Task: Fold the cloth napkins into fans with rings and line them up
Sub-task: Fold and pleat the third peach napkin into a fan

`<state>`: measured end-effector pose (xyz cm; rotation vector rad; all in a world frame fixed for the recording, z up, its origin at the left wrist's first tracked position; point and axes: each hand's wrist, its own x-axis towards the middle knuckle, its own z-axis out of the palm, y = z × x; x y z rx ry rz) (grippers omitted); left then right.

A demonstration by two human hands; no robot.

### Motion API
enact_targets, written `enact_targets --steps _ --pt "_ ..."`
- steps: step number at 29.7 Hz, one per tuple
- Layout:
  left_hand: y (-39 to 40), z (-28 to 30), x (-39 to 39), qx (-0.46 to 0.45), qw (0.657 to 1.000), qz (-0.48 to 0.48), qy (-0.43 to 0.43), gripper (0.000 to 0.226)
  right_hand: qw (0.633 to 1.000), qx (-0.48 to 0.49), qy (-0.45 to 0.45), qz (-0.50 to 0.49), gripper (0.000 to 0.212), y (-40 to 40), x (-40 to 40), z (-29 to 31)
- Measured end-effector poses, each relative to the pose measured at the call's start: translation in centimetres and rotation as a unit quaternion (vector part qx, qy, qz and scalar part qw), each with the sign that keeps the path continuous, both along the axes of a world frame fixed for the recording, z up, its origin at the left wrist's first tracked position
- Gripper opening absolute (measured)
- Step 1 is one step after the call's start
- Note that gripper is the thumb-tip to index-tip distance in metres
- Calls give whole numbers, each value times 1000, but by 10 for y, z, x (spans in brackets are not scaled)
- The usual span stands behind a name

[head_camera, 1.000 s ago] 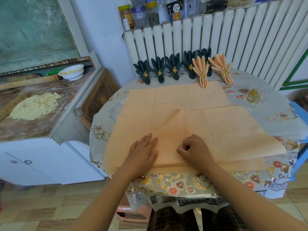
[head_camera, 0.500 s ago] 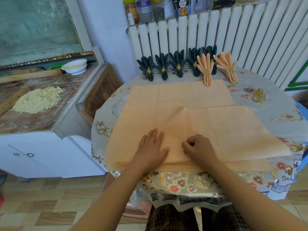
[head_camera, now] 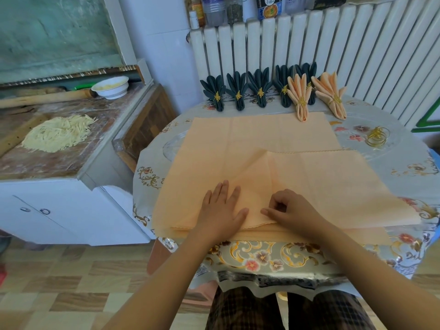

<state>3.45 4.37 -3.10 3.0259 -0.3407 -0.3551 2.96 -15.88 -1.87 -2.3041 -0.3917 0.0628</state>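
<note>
Lying under both hands (head_camera: 257,210), the peach napkin (head_camera: 321,182) spreads flat.

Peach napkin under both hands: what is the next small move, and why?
Probably pinch up the first pleat. The left hand lies flat on the peach napkin, the right hand pinches its near edge, and loose gold rings wait beside the finished fans.

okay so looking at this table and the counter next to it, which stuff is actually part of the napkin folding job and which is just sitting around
Part of the job:
- peach napkin being folded, left hand flat on it, right hand pinching its edge
- second flat peach napkin underneath
- finished green fans and peach fans
- spare gold rings

Just lying about:
- noodles
- white bowl
- rolling pin
- bottles and jars
</note>
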Motion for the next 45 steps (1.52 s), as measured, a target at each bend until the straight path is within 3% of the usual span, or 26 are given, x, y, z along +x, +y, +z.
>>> enact_targets --steps 9,28,32,36,38,40,43,45 --pt "7 15 8 -54 998 22 -16 62 999 -21 21 32 29 -6 7 -3" --pt "12 -2 4 1 1000 -9 -27 66 998 -12 -7 60 32 -8 8 -12" --pt "12 -4 5 3 999 -9 -31 66 999 -10 -31 33 34 -6 5 -19" --pt "11 -7 4 6 999 -9 -40 66 992 -47 -109 -40 20 0 1 -27" --pt "11 -8 3 3 999 -11 -45 67 985 -86 -142 -54 41 1 1 -27" --pt "11 -7 3 2 999 -13 -47 66 973 -160 -164 -8 57 3 -1 -25" --pt "11 -6 2 2 999 -15 -49 65 945 -292 -112 90 82 6 -9 -24" --pt "11 -6 3 5 999 -15 -48 65 935 -332 -75 102 86 7 -11 -20"
